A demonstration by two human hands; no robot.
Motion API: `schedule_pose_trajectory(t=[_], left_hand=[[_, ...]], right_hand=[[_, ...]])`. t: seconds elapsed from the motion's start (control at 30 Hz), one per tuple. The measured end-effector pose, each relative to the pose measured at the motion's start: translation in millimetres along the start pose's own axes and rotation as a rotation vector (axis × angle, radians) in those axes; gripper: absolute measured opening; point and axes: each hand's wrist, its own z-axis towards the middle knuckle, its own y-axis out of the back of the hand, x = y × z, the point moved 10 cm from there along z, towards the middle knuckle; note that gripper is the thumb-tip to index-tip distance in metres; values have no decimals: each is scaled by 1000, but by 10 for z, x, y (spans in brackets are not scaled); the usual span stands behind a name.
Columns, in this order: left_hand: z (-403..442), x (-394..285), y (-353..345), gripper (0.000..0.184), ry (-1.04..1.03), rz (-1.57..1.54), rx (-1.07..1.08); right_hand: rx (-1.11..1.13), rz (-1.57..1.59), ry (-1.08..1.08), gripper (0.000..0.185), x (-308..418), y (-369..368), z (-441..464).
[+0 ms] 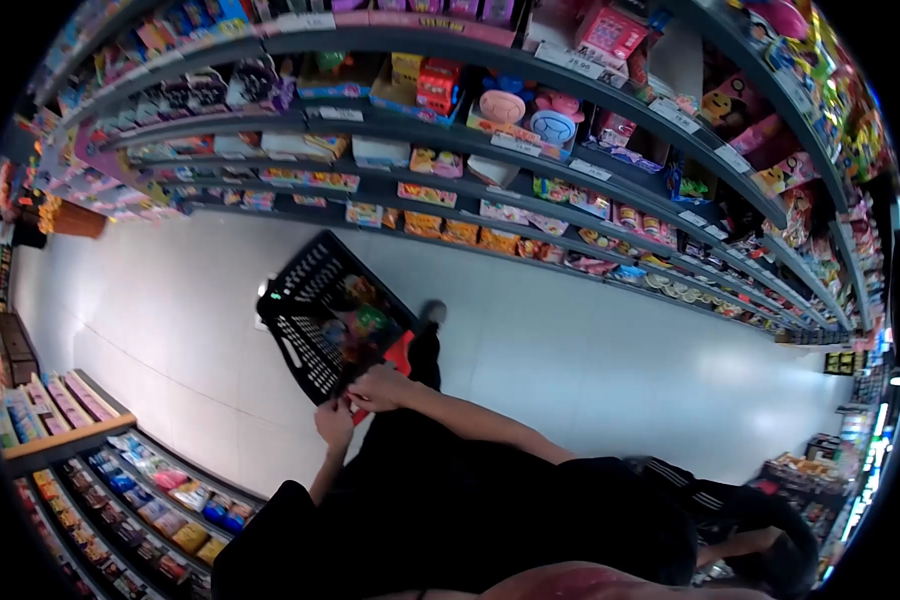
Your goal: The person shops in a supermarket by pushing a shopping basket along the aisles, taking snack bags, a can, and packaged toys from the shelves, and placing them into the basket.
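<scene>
A black shopping basket [305,335] with slotted walls is in front of my body, left of centre, above the floor tiles. Several colourful packages [362,325] lie inside it, too blurred to name. Its near side shows a red handle [400,352]. My right hand [378,388] is closed around the handle, with red showing on both sides of it. Close beside it, my left hand [334,424] is also closed at the near end of the handle. The fingertips of both hands are partly hidden where they meet.
Long shelves [450,130] of toys and sweets curve across the top and right. Lower left stands another rack [160,500] of packaged snacks. Pale floor [590,360] runs along the aisle. Another person in a dark striped sleeve [685,485] is close by at lower right.
</scene>
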Motion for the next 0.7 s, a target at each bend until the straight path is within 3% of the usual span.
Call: schedule_pose_trajectory(t=[0.13, 0.2, 0.3, 0.4, 0.47, 0.53, 0.7], left_hand=[[104, -146, 9, 24, -21, -103, 1], [242, -378, 8, 25, -131, 56, 79], [647, -684, 4, 30, -245, 220, 65], [1224, -1021, -170, 35, -285, 192, 74], [1451, -1625, -118, 37, -201, 53, 145], [1633, -2112, -215, 38, -358, -96, 81], [1896, -2971, -452, 33, -420, -175, 51]], right_hand=[[-91, 14, -103, 13, -380, 436, -160], [-416, 133, -266, 11, -880, 879, -562], [-341, 120, -492, 21, -1773, 1306, -1041], [-468, -98, -558, 25, -2290, 2310, -1340], [-744, -290, -531, 30, -2220, 3210, -1420], [-882, -366, -582, 28, -2197, 3916, -1434], [-970, -305, -505, 35, -1863, 4898, -1062]])
